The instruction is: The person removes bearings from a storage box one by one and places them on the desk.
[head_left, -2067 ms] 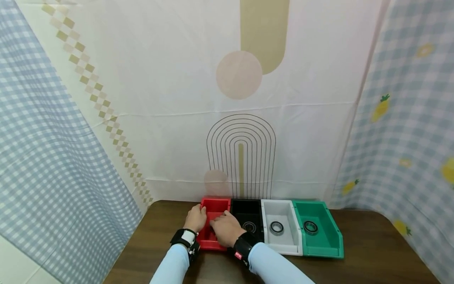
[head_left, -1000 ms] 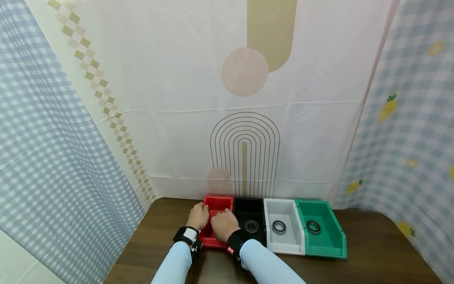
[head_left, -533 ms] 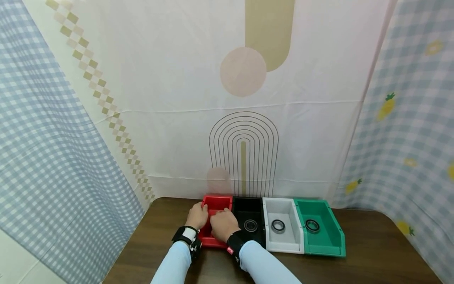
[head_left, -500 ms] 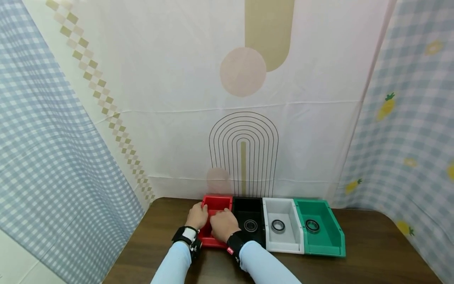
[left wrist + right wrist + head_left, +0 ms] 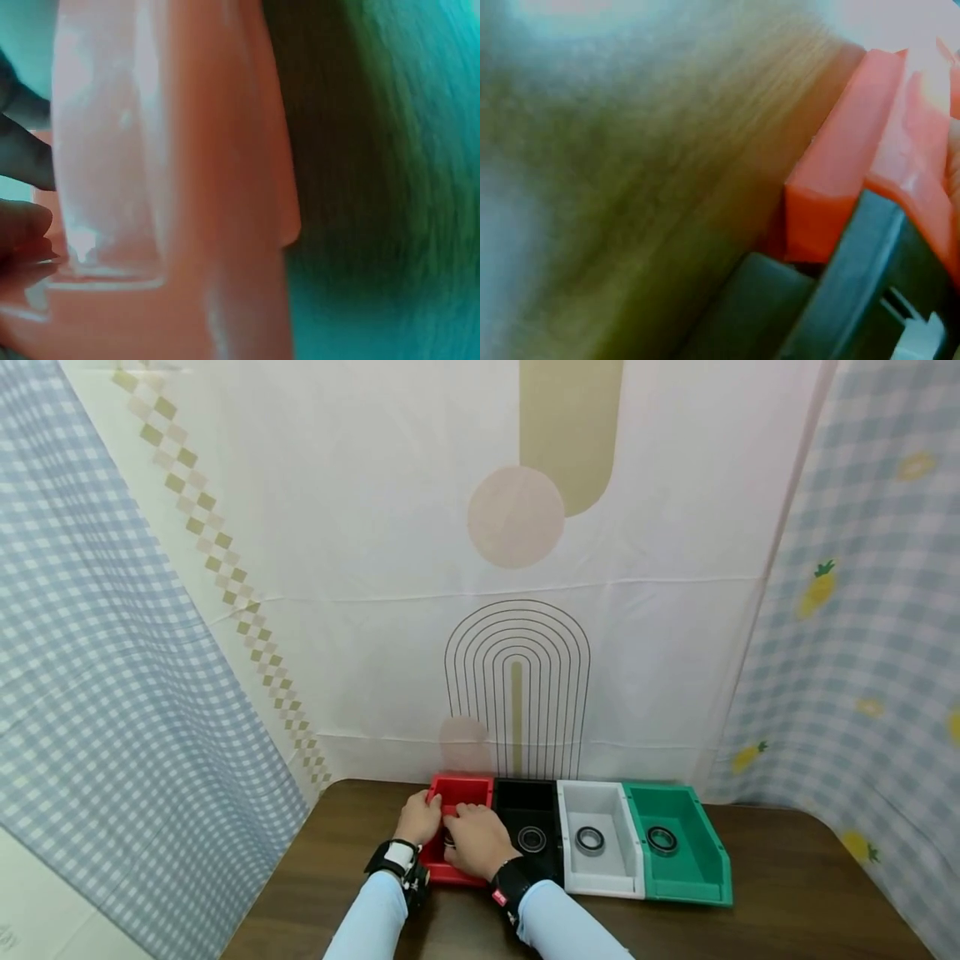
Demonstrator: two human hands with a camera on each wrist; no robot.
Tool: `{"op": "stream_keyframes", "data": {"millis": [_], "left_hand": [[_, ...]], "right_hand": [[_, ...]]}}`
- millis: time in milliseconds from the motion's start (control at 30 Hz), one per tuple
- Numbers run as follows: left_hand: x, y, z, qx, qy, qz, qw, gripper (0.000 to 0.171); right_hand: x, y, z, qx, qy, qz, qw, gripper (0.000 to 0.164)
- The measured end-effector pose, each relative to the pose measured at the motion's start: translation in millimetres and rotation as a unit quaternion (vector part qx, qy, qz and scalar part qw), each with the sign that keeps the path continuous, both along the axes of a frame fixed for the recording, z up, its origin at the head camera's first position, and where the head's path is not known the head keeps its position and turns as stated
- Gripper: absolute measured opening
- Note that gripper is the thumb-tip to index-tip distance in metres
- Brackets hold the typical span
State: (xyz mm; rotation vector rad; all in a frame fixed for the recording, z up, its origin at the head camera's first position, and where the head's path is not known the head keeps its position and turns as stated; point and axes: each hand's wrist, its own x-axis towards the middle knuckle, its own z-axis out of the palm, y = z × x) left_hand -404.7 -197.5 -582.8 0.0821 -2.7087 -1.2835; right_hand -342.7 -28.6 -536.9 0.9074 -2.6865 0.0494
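Observation:
My left hand (image 5: 419,818) grips the left wall of the red bin (image 5: 462,791), with fingertips at its rim. Over the front half of that bin is my right hand (image 5: 478,839), its fingers loosely extended and pointing left. A ball bearing (image 5: 448,838) shows partly between the right hand's index finger and thumb; the rest is hidden, and the fingers do not appear to grip it. In the left wrist view, the red bin's wall (image 5: 112,150) fills the middle, with fingers (image 5: 26,154) at its left. The right wrist view catches the bin's red front (image 5: 840,165).
A black bin (image 5: 522,797), a white bin (image 5: 589,797) and a green bin (image 5: 654,797) stand in a row right of the red one. Each holds one ball bearing (image 5: 590,840). The wooden table (image 5: 322,860) meets a patterned cloth (image 5: 360,652) behind.
My right hand's fingers have loosened from a curled fist and its wrist has shifted right. Part of the bearing in the red bin now shows. The left hand keeps its hold on the bin.

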Motion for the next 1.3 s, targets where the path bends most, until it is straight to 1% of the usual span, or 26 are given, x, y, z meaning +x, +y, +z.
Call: {"op": "stream_keyframes", "data": {"millis": [33,67,133,167,267,367,400,433,533,600,633,667,767,833,900,1033,1100,1133,1167,1233,1300], "left_hand": [[-0.3,-1,-1.5,0.008,-0.004,0.002,1.0000,0.029],[-2.6,-3,-5.5,0.011,-0.003,0.002,0.9999,0.030],[-8.3,-5,-13.2,0.006,-0.003,0.003,1.0000,0.029],[-9.4,-5,-13.9,0.003,-0.005,0.009,0.9999,0.029],[6.2,3,8.2,-0.007,-0.002,0.012,0.9999,0.027],[26.8,12,34.8,-0.003,-0.017,0.017,0.9997,0.025],[28.7,12,34.7,-0.008,-0.009,0.009,0.9999,0.026],[29.8,12,35.8,-0.002,-0.011,0.008,0.9999,0.027],[26.6,10,31.7,0.007,-0.010,0.001,0.9999,0.029],[15.4,7,17.8,-0.004,-0.001,-0.002,1.0000,0.030],[14.4,7,18.1,0.000,-0.006,0.004,1.0000,0.029],[10.6,6,13.0,-0.006,-0.002,0.006,1.0000,0.029],[4.3,4,5.5,-0.013,0.008,0.009,0.9998,0.029],[7.8,4,10.9,-0.002,0.004,0.002,1.0000,0.028],[5.2,3,8.1,-0.003,-0.005,-0.007,1.0000,0.028],[-10.7,-4,-13.7,-0.020,-0.014,-0.017,0.9995,0.027],[-18.5,-7,-23.6,-0.029,-0.006,-0.021,0.9993,0.027],[-20.2,-8,-25.6,-0.031,-0.003,-0.020,0.9993,0.026],[-21.0,-8,-26.3,-0.030,0.001,-0.020,0.9993,0.026],[-16.9,-6,-20.2,-0.025,0.000,-0.016,0.9996,0.026],[-12.2,-4,-14.1,-0.019,-0.002,-0.018,0.9996,0.028]], "right_hand": [[0.7,1,-1.2,-0.009,0.002,0.005,1.000,0.038],[1.3,2,-2.8,-0.018,0.003,0.009,1.000,0.040],[2.3,5,-4.5,-0.034,0.010,0.016,0.999,0.043],[2.5,6,-4.9,-0.041,0.012,0.020,0.999,0.043],[1.9,9,-5.8,-0.056,0.012,0.031,0.998,0.043],[1.6,11,-5.5,-0.066,-0.002,0.045,0.997,0.042],[2.1,12,-5.1,-0.069,-0.007,0.050,0.996,0.042],[3.2,13,-4.0,-0.071,-0.013,0.055,0.996,0.041],[7.2,17,-1.6,-0.080,-0.022,0.067,0.994,0.041],[10.2,19,-0.2,-0.086,-0.024,0.073,0.993,0.041],[11.4,19,0.2,-0.089,-0.024,0.075,0.993,0.041],[12.5,19,0.3,-0.093,-0.024,0.077,0.992,0.041],[15.5,19,1.6,-0.103,-0.034,0.083,0.991,0.042],[17.3,19,2.7,-0.105,-0.045,0.085,0.990,0.043],[18.9,20,3.5,-0.107,-0.060,0.089,0.988,0.043],[21.8,22,4.0,-0.105,-0.080,0.098,0.986,0.043],[23.6,22,4.3,-0.102,-0.081,0.101,0.986,0.043],[24.6,23,4.6,-0.101,-0.081,0.104,0.986,0.043],[25.8,23,5.3,-0.101,-0.079,0.108,0.986,0.043],[28.4,24,7.0,-0.101,-0.078,0.116,0.985,0.043],[31.5,25,8.4,-0.100,-0.078,0.125,0.984,0.043]]}}
